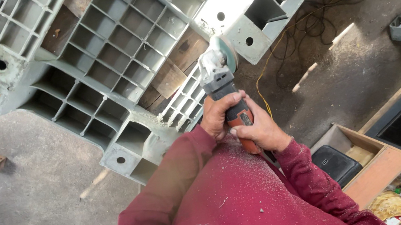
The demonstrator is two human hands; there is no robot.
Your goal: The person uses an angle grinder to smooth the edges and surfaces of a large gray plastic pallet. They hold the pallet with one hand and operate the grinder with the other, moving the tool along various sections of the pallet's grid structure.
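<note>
We grip the angle grinder (222, 88) with both hands. Our left hand (218, 116) is clenched around its grey body, and our right hand (261, 130) is clenched around the orange rear handle. The disc meets the edge of the grey plastic pallet (134, 47), which lies underside up. To the right, bare concrete floor (349, 81) carries a yellow cord (265, 76); the wooden crate (386, 167) sits near our right elbow.
</note>
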